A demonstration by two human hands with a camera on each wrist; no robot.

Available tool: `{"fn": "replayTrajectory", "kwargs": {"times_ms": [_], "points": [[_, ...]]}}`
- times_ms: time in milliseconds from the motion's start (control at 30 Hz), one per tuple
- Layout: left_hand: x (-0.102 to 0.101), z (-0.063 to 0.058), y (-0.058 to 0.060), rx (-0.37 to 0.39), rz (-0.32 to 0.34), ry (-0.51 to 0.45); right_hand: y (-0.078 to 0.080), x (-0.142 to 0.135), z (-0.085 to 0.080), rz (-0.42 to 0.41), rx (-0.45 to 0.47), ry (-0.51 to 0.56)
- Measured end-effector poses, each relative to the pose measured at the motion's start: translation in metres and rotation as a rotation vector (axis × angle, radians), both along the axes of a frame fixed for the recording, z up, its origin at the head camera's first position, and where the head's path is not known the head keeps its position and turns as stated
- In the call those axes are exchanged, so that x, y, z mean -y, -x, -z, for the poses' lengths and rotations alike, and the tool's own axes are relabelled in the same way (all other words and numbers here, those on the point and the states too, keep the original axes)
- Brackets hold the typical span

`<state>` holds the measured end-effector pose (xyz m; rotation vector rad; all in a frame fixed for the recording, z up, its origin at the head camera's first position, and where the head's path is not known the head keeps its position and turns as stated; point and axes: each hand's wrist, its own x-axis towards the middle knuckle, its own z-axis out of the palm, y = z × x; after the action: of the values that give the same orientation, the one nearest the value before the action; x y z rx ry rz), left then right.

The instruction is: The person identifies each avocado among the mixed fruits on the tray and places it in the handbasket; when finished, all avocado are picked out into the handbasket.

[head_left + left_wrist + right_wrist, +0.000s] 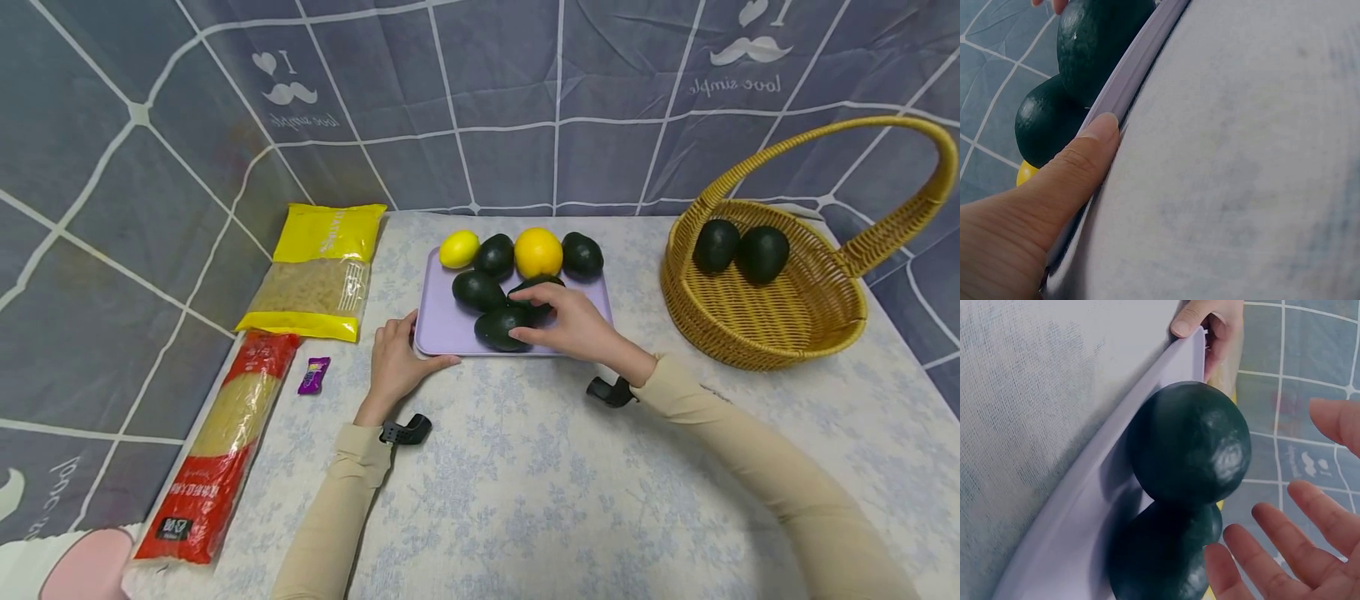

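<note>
A lilac tray holds several dark green avocados, a lemon and an orange. My left hand grips the tray's near left corner, its thumb along the front rim and the other fingers around the left side. Above the front avocados is my right hand, thumb and fingers spread apart with nothing held. In the right wrist view its fingers are spread beside two avocados. Part of one avocado is hidden under that hand in the head view.
At the right stands a wicker basket with a tall handle and two avocados inside. On the left lie a yellow bag with a clear window, a long red packet and a small purple wrapped candy. A tiled-pattern curtain hangs behind.
</note>
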<state>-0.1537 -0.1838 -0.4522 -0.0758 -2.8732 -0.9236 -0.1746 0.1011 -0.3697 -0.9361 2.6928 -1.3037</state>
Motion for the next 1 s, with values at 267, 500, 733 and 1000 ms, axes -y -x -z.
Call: {"fn": "replayTrajectory", "kwargs": {"times_ms": [267,500,733,1000], "points": [[-0.001,-0.001,0.000,-0.007,0.001,0.004,0.004,0.003,0.010,-0.005,0.009,-0.053],[-0.001,-0.002,-0.002,-0.012,0.005,-0.004,0.004,0.006,0.012,0.008,0.002,-0.070],[0.000,-0.002,-0.001,-0.008,0.003,-0.010,0.004,0.009,0.016,0.043,0.019,-0.129],[-0.001,-0.003,-0.002,-0.001,0.004,-0.021,0.004,0.012,0.022,0.080,0.025,-0.212]]}}
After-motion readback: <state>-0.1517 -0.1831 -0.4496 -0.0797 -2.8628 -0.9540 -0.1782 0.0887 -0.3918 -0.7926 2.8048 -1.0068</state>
